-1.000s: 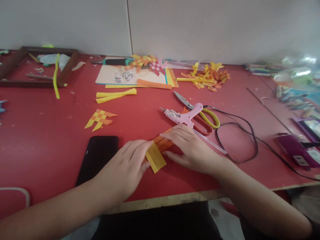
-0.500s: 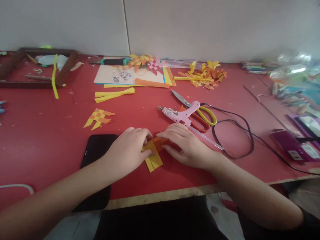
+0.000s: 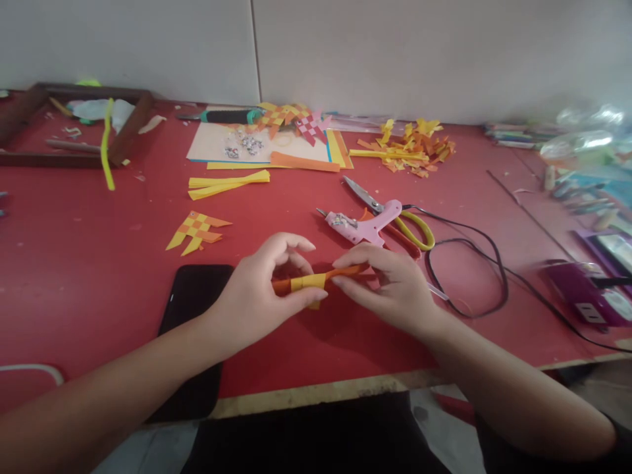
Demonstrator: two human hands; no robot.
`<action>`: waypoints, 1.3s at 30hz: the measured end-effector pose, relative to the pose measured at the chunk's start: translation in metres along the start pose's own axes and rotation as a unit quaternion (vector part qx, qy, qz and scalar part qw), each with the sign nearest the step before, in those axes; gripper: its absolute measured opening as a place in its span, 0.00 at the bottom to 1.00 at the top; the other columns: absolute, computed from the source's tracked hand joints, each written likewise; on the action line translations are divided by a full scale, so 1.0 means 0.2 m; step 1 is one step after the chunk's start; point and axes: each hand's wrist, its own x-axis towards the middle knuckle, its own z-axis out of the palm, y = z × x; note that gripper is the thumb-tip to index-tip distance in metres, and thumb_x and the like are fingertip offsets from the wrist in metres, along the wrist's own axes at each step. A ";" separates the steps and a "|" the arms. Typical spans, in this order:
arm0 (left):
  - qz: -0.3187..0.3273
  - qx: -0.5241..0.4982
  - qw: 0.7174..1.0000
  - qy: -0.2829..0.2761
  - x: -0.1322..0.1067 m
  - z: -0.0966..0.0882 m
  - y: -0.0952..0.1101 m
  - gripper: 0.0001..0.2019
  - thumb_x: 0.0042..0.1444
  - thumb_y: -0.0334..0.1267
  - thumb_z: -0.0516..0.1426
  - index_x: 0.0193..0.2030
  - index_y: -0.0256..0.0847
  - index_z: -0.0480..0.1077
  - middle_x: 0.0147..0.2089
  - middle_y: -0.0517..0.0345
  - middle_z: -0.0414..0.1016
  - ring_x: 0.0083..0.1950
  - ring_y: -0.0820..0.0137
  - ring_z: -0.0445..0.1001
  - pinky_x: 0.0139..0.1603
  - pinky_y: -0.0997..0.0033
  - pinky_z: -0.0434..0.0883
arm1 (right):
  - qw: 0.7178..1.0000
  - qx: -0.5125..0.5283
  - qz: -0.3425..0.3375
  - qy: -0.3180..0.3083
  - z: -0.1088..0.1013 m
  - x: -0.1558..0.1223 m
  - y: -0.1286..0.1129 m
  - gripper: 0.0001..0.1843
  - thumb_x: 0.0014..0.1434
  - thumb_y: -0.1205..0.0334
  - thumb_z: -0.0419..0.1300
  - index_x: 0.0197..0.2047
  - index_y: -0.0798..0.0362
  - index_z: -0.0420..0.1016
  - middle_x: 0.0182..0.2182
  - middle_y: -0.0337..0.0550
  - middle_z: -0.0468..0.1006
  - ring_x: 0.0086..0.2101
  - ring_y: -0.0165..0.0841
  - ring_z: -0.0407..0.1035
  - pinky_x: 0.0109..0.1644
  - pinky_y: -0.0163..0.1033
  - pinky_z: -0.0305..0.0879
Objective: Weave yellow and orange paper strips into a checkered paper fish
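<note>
Between my hands are folded paper strips (image 3: pixel 309 282), a yellow one wrapped across orange ones, seen nearly edge-on. My left hand (image 3: pixel 269 280) is closed round their left part, with the thumb along the near side. My right hand (image 3: pixel 382 280) pinches the orange end on the right. A black phone (image 3: pixel 190 303) lies under my left forearm. Beyond my hands lie a pink glue gun (image 3: pixel 363 228) and scissors (image 3: pixel 415 230) with red and yellow handles. To the left rests a woven orange and yellow paper fish (image 3: pixel 196 229).
Yellow strips (image 3: pixel 227 183) lie beyond the fish. Farther back are a white sheet (image 3: pixel 207 145) with small shiny bits, a scrap pile (image 3: pixel 415 148) and a brown frame (image 3: pixel 64 159). A black cord (image 3: pixel 503 263) runs right to a purple power block (image 3: pixel 587 293).
The woven paper strips have been lifted and tilted from nearly flat to almost edge-on. My left thumb has moved to their near side; my right hand now pinches the orange end.
</note>
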 end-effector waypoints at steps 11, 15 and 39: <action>0.257 0.113 0.952 0.126 0.00 -0.02 0.03 0.08 0.57 0.30 0.62 0.38 0.48 0.71 0.35 0.60 0.78 0.41 0.65 0.75 0.43 0.62 0.72 | 0.948 -0.151 -0.254 0.118 -0.06 -0.02 -0.03 0.13 0.52 0.74 0.67 0.36 0.46 0.76 0.32 0.40 0.80 0.34 0.36 0.74 0.36 0.45 0.76; 0.324 0.119 0.927 0.143 0.02 -0.03 0.03 0.09 0.54 0.28 0.63 0.35 0.47 0.71 0.32 0.62 0.78 0.37 0.66 0.75 0.41 0.61 0.73 | 0.939 -0.152 -0.275 0.140 -0.07 -0.04 -0.02 0.11 0.52 0.73 0.67 0.36 0.48 0.77 0.33 0.40 0.80 0.35 0.34 0.74 0.36 0.44 0.76; 0.026 -0.118 0.991 0.059 0.01 0.01 0.01 0.17 0.53 0.38 0.67 0.48 0.44 0.69 0.37 0.59 0.81 0.39 0.68 0.81 0.41 0.72 0.78 | 0.935 0.355 0.001 -0.006 -0.11 -0.03 -0.03 0.11 0.63 0.54 0.59 0.45 0.48 0.79 0.33 0.43 0.78 0.35 0.36 0.71 0.42 0.47 0.70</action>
